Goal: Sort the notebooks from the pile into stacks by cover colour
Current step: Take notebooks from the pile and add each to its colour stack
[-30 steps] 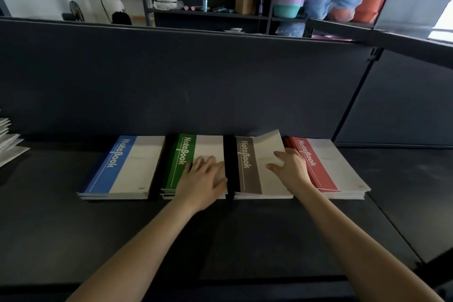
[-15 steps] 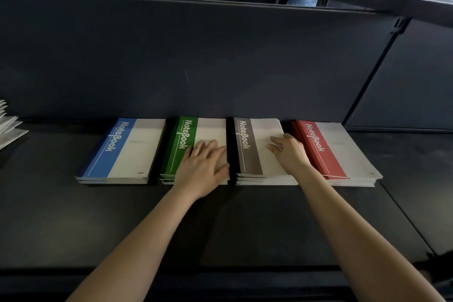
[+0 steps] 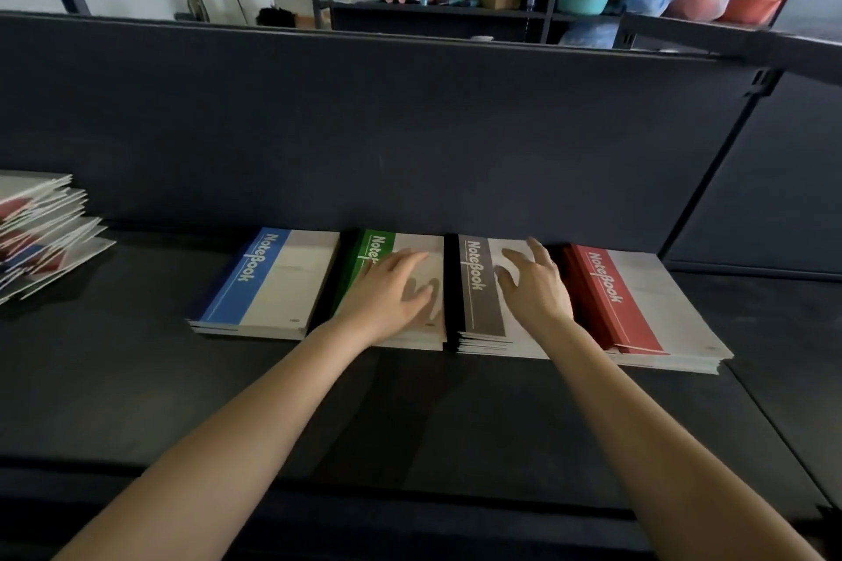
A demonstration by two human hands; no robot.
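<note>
Four notebook stacks lie in a row along the dark partition: blue stack, green stack, grey-brown stack and red stack. My left hand rests flat on the green stack, fingers straight. My right hand hovers over or lightly touches the white part of the grey-brown stack, fingers spread and relaxed, holding nothing. The unsorted pile of mixed notebooks sits at the far left edge of the desk.
The dark desk extends toward me. A dark partition wall stands right behind the stacks. A second desk section adjoins on the right. Shelves with tubs and a person are far behind.
The grey-brown notebook my right hand was laying down now lies flat on its stack, and the hand has lifted with spread fingers. My left hand stayed on the green stack.
</note>
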